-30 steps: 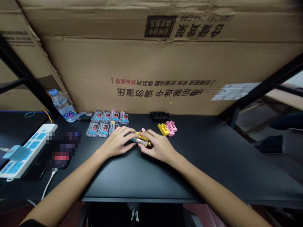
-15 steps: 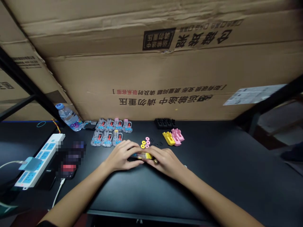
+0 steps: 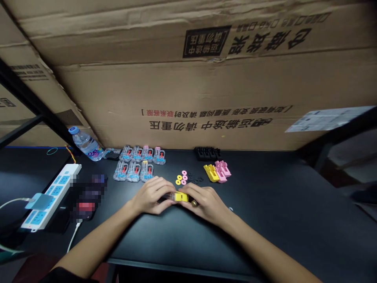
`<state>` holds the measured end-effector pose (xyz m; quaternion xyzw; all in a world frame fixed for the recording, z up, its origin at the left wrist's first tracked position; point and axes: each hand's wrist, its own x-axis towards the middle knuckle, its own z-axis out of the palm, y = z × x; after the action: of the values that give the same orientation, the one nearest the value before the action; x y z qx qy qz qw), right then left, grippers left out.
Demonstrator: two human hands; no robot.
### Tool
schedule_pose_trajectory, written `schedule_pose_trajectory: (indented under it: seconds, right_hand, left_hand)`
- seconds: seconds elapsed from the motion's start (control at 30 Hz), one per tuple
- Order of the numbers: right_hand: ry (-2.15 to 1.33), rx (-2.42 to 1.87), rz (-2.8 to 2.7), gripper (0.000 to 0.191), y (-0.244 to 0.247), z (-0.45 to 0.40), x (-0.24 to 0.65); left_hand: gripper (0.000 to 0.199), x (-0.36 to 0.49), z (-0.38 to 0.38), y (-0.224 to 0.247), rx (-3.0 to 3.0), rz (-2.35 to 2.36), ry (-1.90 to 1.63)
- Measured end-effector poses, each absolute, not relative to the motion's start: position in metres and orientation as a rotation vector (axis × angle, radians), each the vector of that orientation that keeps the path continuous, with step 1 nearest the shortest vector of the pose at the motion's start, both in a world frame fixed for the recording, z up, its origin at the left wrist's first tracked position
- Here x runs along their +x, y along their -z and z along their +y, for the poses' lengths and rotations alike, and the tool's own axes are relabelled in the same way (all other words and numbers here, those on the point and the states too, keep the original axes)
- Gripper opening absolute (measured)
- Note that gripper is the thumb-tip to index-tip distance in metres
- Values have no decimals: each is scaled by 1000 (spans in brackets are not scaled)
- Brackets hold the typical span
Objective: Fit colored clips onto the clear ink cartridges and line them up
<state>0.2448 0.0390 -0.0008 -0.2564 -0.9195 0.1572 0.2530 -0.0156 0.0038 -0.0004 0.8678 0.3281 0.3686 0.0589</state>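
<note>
Black surface lies open to the right, its front edge crossing under the forearms. Left hand and right hand keep a narrow grip on one clear tube with a yellow block, mid-surface, a brass tip by the right hand. Just beyond sit two yellow rings, three pink rings, small black rings, a yellow moulded piece touching a pink moulded piece. Farther left, seven clear cases form two rows, near a power strip and water bottle, before a cardboard carton.

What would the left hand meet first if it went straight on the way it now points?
The yellow-banded clear cylinder, already against the left hand; just past it lies the right hand.
</note>
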Motion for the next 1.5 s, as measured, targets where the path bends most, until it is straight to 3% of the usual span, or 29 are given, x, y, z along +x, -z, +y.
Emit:
schedule_pose_trajectory:
  seconds: [0.2, 0.53, 0.77, 0.87, 1.07, 1.17, 1.3, 1.5]
  right_hand:
    - [-407, -675, -2475, 32, -5, 47, 247]
    - [-382, -664, -2588, 29, -4, 38, 241]
    - [-443, -555, -2200, 26, -4, 41, 251]
    - [-505, -554, -1964, 31, -3, 46, 258]
    - [-873, -695, -1799, 67, -10, 49, 261]
    - [-997, -715, -1883, 61, -13, 45, 256]
    - [-1011, -614, -2013, 37, -14, 43, 252]
    - [-1060, -599, -2012, 11, -15, 44, 245]
  left_hand:
    - [19, -33, 8, 6, 2432, 993, -1334]
    - [36, -18, 6, 6, 2118, 963, -976]
    - [43, -18, 8, 12, 2001, 944, -831]
    - [45, -18, 8, 12, 1965, 982, -791]
    - [52, -20, 10, 12, 1944, 1000, -785]
    - [53, -20, 10, 14, 2009, 958, -797]
    - [41, -19, 10, 16, 2096, 938, -755]
    - [47, -19, 13, 13, 2128, 939, -773]
